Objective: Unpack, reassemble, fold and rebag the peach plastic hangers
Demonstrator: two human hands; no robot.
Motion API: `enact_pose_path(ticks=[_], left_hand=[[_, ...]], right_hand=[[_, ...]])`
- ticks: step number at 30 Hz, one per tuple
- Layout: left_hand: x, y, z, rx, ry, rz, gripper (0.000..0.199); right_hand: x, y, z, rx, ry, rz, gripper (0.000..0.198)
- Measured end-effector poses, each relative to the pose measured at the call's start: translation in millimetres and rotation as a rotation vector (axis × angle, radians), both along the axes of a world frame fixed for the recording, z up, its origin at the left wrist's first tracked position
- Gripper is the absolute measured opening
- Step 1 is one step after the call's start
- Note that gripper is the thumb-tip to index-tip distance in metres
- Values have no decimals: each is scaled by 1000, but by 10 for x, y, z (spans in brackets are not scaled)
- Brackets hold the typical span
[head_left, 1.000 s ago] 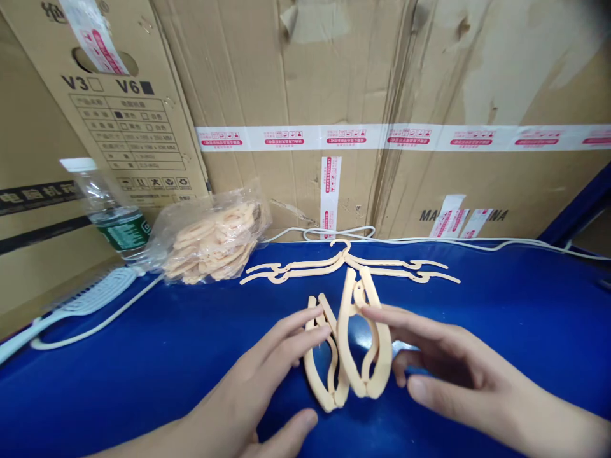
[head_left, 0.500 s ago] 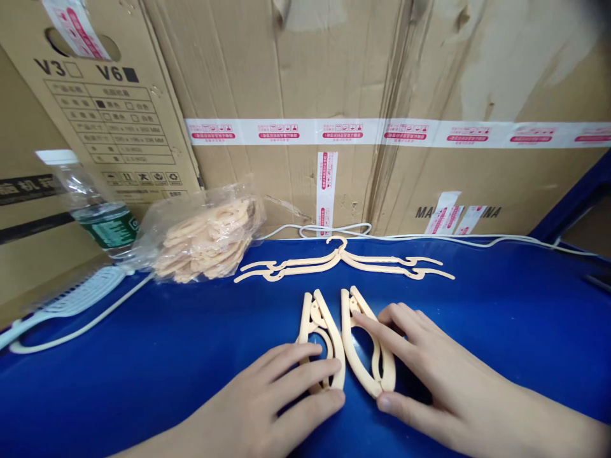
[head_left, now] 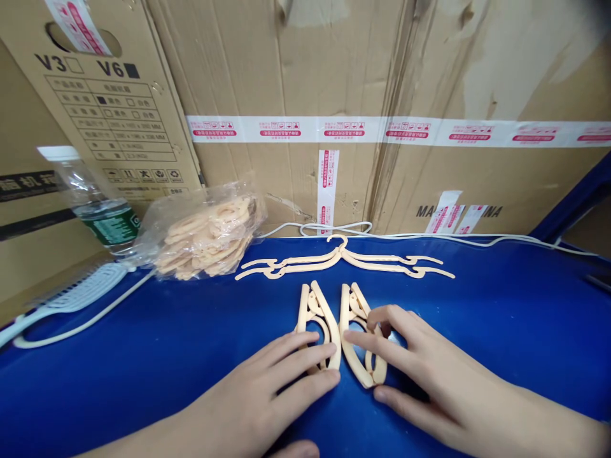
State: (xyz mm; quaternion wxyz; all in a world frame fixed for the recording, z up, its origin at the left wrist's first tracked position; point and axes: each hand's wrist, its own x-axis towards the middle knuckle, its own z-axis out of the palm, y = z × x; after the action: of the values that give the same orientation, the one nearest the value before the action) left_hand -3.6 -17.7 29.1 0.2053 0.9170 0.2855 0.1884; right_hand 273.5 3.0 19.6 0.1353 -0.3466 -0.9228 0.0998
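Note:
My left hand (head_left: pixel 267 385) lies over a cream folding hanger (head_left: pixel 329 321), which is folded up on the blue table (head_left: pixel 229 318). Its fingers are spread, their tips on the hanger's bars. Just to the right lies a second folded hanger (head_left: pixel 345 308), almost touching the first. Fingers of my right hand (head_left: pixel 434 366) rest across this one, apart from each other, with the thumb by its lower end. My fingers hide parts of both. Farther back is an unfolded hanger (head_left: pixel 310 268) with its hook toward the boxes; its arms look doubled, and I cannot tell whether two overlap.
A clear bag of cream hanger parts (head_left: pixel 210 235) sits at the back left, near a water bottle (head_left: pixel 107 219) and a pale hairbrush (head_left: pixel 81 292). A white cable (head_left: pixel 429 236) runs along the back. Large cardboard boxes (head_left: pixel 286 70) wall off the rear.
Both folded hangers have shifted slightly, the right one a little leftward and away from me. My right index finger has slid down to its left bar. My left thumb now shows at the bottom edge.

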Motion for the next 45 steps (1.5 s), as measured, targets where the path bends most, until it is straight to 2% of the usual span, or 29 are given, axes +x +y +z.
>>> enact_pose_path(ticks=[14,25,33,41,45], left_hand=[[-3,8,-9,-20,-32,-1,54],[-30,13,-58,3,45,-6,55],[-14,29,-52,6,22,-4,54],[-32,10,-52,150,145,-15,52],[-51,23,-55,213,132,13,46]], right_hand=[[37,17,-25,4,-56,0,61],[37,7,2,-21,-140,0,61],[86,31,1,42,-91,37,66],[144,60,6,102,-80,-7,64],[187,100,63,148,-25,-38,58]])
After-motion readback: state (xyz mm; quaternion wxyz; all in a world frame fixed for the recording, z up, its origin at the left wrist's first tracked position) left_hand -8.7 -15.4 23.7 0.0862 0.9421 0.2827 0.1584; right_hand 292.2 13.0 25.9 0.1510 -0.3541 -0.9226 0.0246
